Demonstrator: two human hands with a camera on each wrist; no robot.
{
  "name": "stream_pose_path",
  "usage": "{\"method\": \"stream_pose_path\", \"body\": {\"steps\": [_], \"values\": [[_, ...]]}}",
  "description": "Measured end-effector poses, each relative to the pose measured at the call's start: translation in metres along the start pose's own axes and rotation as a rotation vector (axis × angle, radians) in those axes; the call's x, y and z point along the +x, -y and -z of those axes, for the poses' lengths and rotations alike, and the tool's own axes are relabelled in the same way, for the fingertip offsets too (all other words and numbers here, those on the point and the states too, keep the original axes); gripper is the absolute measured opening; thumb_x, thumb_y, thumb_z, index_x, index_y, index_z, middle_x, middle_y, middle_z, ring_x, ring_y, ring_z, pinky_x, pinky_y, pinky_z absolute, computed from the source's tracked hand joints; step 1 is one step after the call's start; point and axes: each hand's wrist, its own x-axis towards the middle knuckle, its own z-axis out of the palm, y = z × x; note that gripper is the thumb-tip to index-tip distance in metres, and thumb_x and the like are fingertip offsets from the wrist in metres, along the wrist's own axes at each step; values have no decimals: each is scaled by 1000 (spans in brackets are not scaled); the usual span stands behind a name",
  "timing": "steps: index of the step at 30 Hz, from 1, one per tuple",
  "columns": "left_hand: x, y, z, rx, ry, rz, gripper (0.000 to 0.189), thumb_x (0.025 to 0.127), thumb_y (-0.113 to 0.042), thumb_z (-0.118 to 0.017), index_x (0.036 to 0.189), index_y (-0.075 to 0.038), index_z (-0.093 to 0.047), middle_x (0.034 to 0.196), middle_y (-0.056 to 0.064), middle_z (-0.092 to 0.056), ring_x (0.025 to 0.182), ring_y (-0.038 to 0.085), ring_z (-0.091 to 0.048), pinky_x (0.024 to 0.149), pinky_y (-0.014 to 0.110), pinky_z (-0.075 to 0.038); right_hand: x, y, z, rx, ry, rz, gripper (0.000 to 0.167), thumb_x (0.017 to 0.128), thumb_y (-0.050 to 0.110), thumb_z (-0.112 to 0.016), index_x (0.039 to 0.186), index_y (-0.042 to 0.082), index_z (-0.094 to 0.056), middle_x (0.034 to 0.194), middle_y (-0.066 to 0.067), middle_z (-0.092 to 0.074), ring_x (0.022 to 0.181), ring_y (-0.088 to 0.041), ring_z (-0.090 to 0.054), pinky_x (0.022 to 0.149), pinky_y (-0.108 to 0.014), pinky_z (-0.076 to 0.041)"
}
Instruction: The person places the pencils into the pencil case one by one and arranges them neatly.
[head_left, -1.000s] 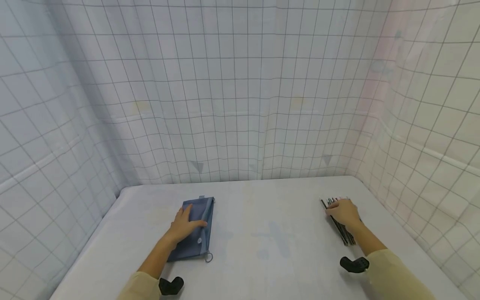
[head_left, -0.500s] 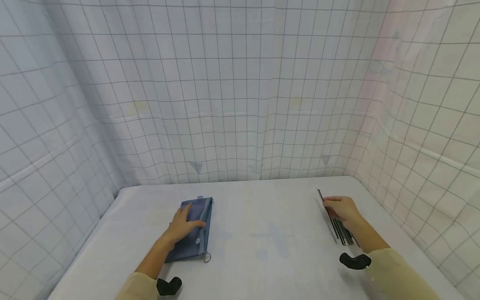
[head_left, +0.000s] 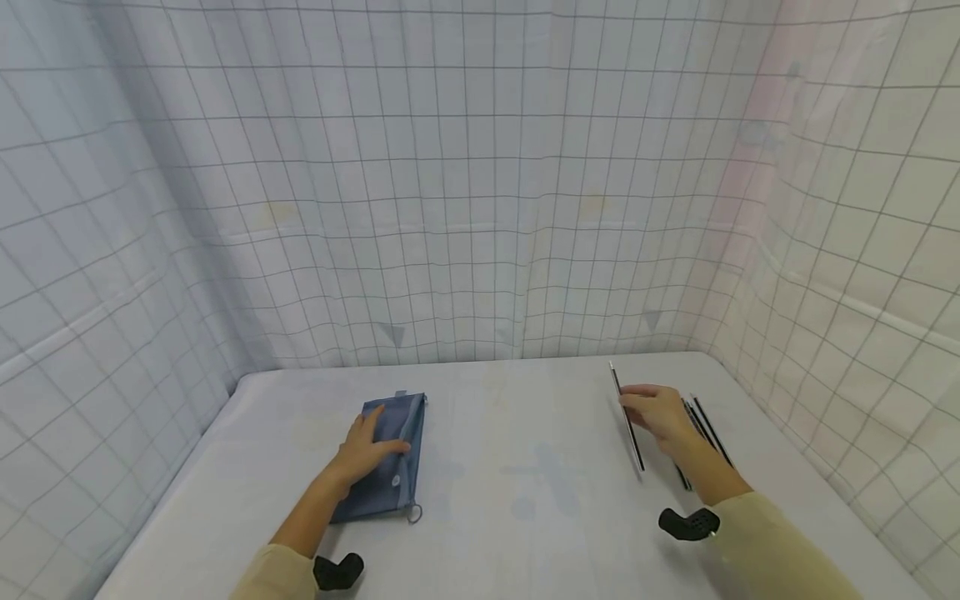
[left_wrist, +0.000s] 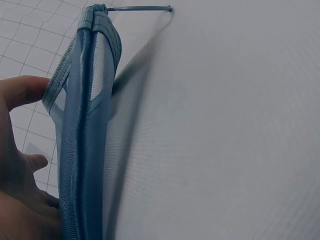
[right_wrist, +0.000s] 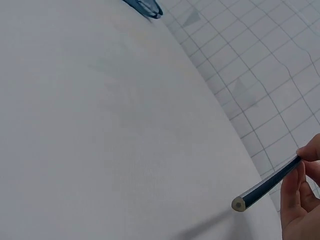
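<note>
**One pencil [right_wrist: 270, 184] pinched, one pouch [head_left: 375, 496] touched**

On the left of the white table [head_left: 517, 533] lies the flat blue pouch. A person's left hand [head_left: 363, 454] rests on it with the fingers spread wide. The pouch has a little white button [head_left: 395, 481], and a ring [head_left: 414, 514] hangs at its near right corner.

Over on the right side, the right hand [head_left: 656, 414] pinches the dark pencil between thumb and fingers. The pencil tilts, with its far end to the left, and its near end is up off the table. More pencils [head_left: 712, 431] lie just to the right of that hand, partly hidden behind it.

Both sleeves [head_left: 772, 546] are pale yellow. White cloth [head_left: 480, 167] with gray squares hangs at the far side, left and right.
</note>
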Motion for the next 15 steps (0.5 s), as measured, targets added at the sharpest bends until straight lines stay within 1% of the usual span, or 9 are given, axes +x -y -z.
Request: {"method": "stream_pose_path", "body": {"steps": [5, 10, 13, 15], "values": [[1, 2, -1, -7, -1, 5, 97, 92, -38, -69, 164, -2, -15, 162, 40, 7, 140, 71, 6, 103, 85, -5, 2, 0, -11, 43, -5, -38, 43, 96, 6, -69, 133, -14, -59, 110, -9, -70, 98, -19, -66, 78, -23, -55], [1, 3, -1, -14, 3, 6, 96, 92, -39, -68, 164, -3, -15, 163, 39, 8, 140, 71, 7, 103, 85, -5, 2, -1, -22, 72, -23, -58, 41, 94, 3, -70, 130, -15, -61, 102, -6, -71, 90, -15, -66, 75, -23, -56], [-1, 1, 0, -29, 8, 1, 95, 93, -39, -68, 164, -3, -15, 163, 39, 9, 141, 70, 9, 103, 84, -4, 2, 1, -29, 76, -24, -72, 40, 94, 4, -70, 130, -14, -62, 104, -6, -70, 88, -12, -65, 74, -23, -56], [-1, 0, 0, -38, 14, 1, 95, 93, -38, -67, 164, -5, -14, 163, 38, 10, 141, 69, 10, 104, 84, -3, 2, 2, -35, 80, -18, -85, 39, 95, 4, -70, 129, -13, -63, 107, -8, -69, 89, -12, -64, 75, -23, -56]]}}
